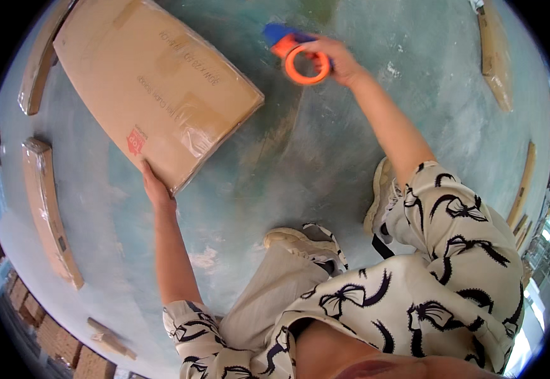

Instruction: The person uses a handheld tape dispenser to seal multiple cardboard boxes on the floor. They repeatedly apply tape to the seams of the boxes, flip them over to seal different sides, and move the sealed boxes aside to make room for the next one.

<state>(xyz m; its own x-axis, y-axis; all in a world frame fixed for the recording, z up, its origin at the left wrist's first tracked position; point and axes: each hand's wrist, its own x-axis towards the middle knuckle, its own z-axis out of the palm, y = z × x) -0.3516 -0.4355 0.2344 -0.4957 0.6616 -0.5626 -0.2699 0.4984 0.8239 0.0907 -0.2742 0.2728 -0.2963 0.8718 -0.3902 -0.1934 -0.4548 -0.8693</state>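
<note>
A large flat cardboard box [167, 95] lies slanted at the upper left, with clear tape shining along its edges. My left hand [157, 188] grips its near edge close to the lower corner; one digit lies on the top face and the other fingers are hidden by the box. To the right of the box, raised above the floor, my right hand [337, 58] is closed around an orange and blue tape dispenser [287, 45]. The dispenser's orange ring shows on my side, and its blue end points left toward the box without touching it.
Long narrow cartons [49, 211] lie along the left side, and another long carton [495, 57] lies at the upper right. Stacked brown cartons [57, 338] stand at the lower left. My shoes [303, 243] are on the worn blue-green floor [256, 183].
</note>
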